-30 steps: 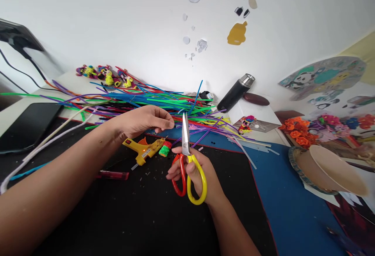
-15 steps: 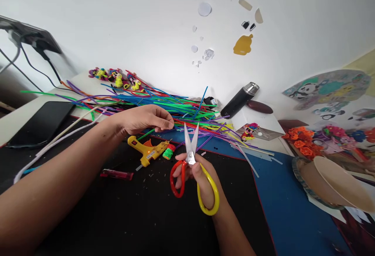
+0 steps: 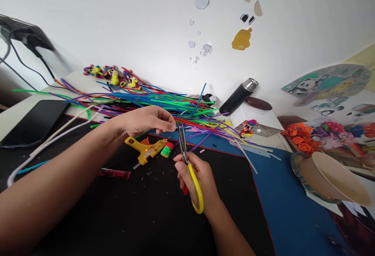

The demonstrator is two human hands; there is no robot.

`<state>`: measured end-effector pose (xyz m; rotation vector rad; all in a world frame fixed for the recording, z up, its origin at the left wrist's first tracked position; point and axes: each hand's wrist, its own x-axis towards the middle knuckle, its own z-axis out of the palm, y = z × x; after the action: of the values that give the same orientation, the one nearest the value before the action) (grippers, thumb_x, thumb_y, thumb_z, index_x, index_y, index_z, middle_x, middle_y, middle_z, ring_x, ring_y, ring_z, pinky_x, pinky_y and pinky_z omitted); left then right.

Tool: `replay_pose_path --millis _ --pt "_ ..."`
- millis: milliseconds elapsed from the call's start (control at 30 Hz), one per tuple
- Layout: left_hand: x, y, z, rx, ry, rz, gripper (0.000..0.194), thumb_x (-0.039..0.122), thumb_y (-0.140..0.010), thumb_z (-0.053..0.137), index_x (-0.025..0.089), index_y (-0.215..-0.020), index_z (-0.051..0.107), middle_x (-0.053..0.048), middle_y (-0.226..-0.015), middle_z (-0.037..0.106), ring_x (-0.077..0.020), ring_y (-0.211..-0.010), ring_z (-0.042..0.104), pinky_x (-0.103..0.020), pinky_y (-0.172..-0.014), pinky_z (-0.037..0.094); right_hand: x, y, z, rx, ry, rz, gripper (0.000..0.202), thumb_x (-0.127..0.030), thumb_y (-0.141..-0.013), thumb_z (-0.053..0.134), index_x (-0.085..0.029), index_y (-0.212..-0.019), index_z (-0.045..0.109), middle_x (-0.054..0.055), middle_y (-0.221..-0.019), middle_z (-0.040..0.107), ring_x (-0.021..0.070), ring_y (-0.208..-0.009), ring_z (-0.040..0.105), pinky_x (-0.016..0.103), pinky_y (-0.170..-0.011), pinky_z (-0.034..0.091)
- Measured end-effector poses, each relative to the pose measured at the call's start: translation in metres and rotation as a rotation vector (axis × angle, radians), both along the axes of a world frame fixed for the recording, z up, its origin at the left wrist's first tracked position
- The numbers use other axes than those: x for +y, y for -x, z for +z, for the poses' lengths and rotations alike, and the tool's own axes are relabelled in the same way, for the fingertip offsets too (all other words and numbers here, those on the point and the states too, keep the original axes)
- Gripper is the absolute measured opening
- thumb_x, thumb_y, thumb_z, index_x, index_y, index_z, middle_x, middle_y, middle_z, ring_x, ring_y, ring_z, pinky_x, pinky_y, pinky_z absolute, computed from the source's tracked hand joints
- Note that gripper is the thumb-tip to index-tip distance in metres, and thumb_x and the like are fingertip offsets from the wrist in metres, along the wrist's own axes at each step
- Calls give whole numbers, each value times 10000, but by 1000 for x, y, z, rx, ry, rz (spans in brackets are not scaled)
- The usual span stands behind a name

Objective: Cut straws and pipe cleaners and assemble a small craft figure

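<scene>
My right hand grips the scissors, which have one yellow and one red handle; their narrow blades point up and away. The blade tips are beside the fingertips of my left hand. Those fingers are pinched together on something too small to make out. Below my left hand lies a yellow glue gun with a small lit light. A small green and red coiled piece sits at its nozzle. Behind my left hand spreads a pile of coloured pipe cleaners.
A phone and a red cutter lie left. At the back stand small figures and a leaning black flask. To the right are a white box, orange flowers and a bowl.
The scissors have turned and their blades have come closer together, with the tips moved left to my left fingertips. The whole view has shifted slightly.
</scene>
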<state>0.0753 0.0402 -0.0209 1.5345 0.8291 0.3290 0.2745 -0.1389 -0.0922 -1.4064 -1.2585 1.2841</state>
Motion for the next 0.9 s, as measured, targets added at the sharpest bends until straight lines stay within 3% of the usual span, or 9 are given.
replay_pose_path --millis 267,900 --pt "-4 -5 -7 11 42 32 292 450 -682 932 194 -736 802 -4 -685 619 -130 -623 485 -238 -570 388 0 -1 6 -57 -3 -8 513 -707 -1005 715 -199 -1065 745 -41 -672 567 107 -471 534 211 -440 384" --pt "-12 -15 -5 18 123 107 307 435 -653 936 189 -695 755 15 -586 568 -104 -528 429 -224 -490 337 1 -2 4 -192 -35 -40 483 -702 -1009 698 -223 -956 721 -37 -611 548 112 -456 477 229 -453 359"
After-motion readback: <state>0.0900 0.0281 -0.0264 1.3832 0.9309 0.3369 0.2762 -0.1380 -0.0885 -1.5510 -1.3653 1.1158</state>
